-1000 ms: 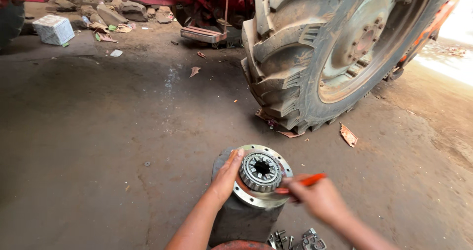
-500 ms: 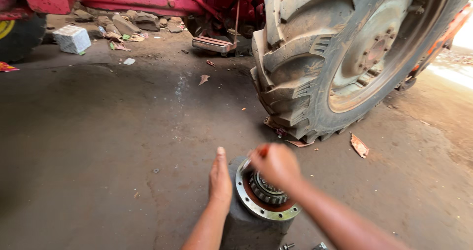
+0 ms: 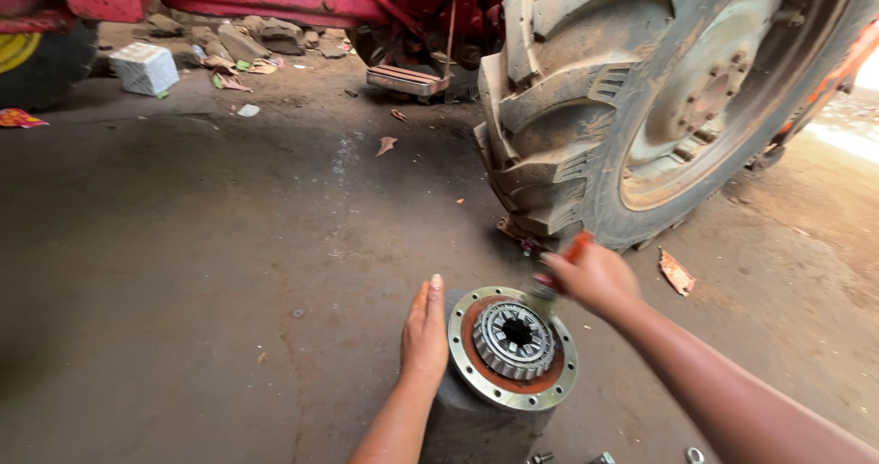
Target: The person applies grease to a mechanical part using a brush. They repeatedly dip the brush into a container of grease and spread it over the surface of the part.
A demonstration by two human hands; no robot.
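R hand [image 3: 593, 276] now off hub [image 3: 513, 347], L hand [image 3: 425, 329] beside.

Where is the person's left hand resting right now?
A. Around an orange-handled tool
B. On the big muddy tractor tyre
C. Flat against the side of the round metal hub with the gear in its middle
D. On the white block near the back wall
C: the left hand lies flat against the left rim of the round metal hub, while the right hand holds the orange-handled tool.
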